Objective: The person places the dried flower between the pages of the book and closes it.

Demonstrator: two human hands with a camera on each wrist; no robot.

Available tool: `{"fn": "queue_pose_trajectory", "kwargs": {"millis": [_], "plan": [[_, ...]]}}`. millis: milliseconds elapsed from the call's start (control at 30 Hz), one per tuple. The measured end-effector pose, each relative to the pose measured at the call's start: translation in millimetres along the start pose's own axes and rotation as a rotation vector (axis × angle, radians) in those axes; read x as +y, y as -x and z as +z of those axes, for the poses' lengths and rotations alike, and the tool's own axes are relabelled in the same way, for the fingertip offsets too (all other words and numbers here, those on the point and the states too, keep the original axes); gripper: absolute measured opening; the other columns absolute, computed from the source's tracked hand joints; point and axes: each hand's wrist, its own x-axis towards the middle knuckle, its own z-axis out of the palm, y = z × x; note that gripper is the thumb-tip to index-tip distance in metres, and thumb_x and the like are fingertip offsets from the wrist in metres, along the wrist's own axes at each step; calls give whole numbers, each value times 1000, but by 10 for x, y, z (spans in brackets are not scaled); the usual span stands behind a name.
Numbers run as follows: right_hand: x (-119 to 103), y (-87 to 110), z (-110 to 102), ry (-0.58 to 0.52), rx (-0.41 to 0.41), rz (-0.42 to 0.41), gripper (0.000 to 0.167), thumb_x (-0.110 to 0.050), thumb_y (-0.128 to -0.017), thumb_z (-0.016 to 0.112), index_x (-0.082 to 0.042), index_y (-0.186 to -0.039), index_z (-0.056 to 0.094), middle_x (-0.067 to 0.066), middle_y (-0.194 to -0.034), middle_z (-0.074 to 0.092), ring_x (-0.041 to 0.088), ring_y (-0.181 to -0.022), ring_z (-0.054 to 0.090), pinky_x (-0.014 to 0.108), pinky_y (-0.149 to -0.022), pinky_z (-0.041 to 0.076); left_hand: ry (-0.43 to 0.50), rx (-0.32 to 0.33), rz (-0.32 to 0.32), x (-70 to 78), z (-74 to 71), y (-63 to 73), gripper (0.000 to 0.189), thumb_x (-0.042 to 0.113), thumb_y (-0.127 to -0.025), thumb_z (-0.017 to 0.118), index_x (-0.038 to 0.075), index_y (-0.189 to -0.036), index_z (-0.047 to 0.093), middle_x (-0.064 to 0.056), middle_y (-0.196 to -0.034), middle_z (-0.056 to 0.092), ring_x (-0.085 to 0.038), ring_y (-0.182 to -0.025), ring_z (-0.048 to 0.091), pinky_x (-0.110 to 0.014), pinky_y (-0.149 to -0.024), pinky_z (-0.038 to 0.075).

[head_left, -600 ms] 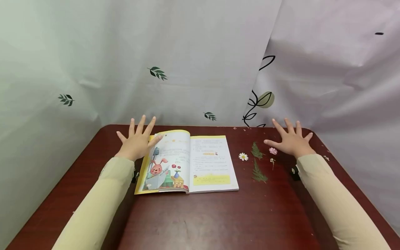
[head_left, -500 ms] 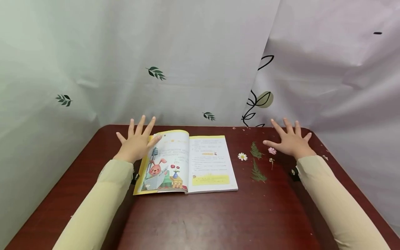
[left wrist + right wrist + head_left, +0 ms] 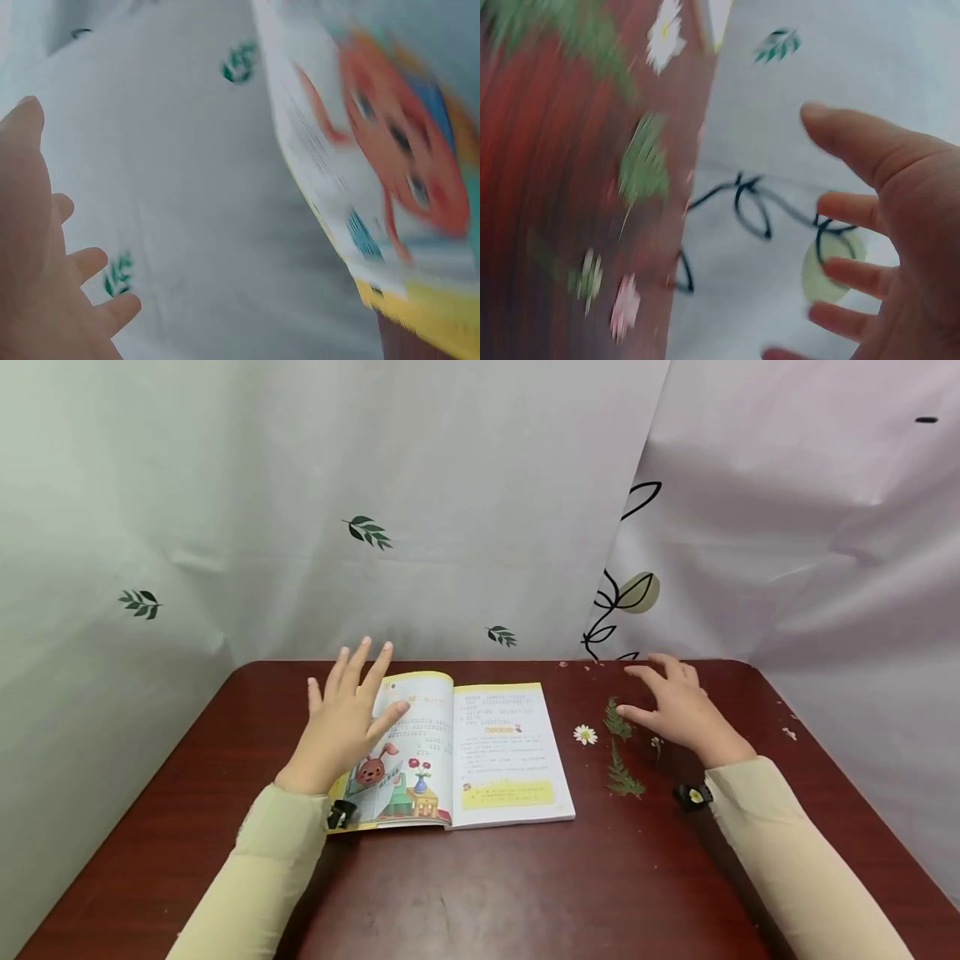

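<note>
An open picture book (image 3: 510,760) lies on the dark red table, a rabbit drawing on its left page. My left hand (image 3: 333,727) hovers over that page's left side, fingers spread and holding nothing. To the right of the book, my right hand (image 3: 686,714) is held above the pressed plants with fingers loosely bent and nothing in them. A white daisy (image 3: 585,735) lies nearest the book, beside an upper fern leaf (image 3: 617,720) and a lower fern leaf (image 3: 622,778). Hidden under my right hand in the head view, a pink flower (image 3: 625,307) shows in the right wrist view.
A small dried sprig (image 3: 657,745) lies close to the right hand. Tiny petal scraps (image 3: 789,733) are scattered near the right edge of the table (image 3: 480,902). A pale curtain (image 3: 465,485) with printed leaves hangs behind it.
My left hand has shifted right and lifted toward me. My right hand has moved left, its spread fingers now bending, and it covers the pink flower in the head view.
</note>
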Motion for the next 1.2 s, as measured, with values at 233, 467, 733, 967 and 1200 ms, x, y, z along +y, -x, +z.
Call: {"fn": "queue_pose_trajectory", "kwargs": {"millis": [233,467,733,967,1200], "plan": [[-197,-87,139,-172,-21,-48,42,-19,-95,73,2,-130,63,25,-124,60,39,-110,59,57,-92,49,8,78,116,235,48,134,83,46,-100,61,21,-165,16,-13,-169,16,-39,-153,15,-75,-113,11],[-249,-262,393,-247,-68,-1,28,-13,-93,73,2,-115,70,16,-103,69,29,-91,64,46,-79,54,-31,-16,162,402,139,221,82,49,-98,63,15,-163,25,-16,-166,24,-42,-147,30,-72,-113,20],[-292,-363,524,-205,-163,74,15,-9,-89,74,1,-101,71,9,-87,68,22,-76,59,39,-71,51,-16,-220,187,545,360,311,80,56,-98,59,14,-160,33,-13,-166,26,-39,-151,24,-70,-113,24],[-336,-340,595,-185,-226,64,5,-7,-87,73,-4,-88,70,6,-79,64,18,-69,57,34,-64,48,-27,-388,144,631,490,363,83,60,-97,57,13,-161,32,-11,-167,22,-39,-154,15,-75,-112,17],[-356,-352,600,-175,-220,77,9,-4,-88,70,-5,-79,68,5,-74,62,19,-66,54,32,-61,45,-46,-453,54,649,557,407,93,62,-93,62,7,-160,29,-12,-169,18,-36,-155,10,-73,-114,12]]}}
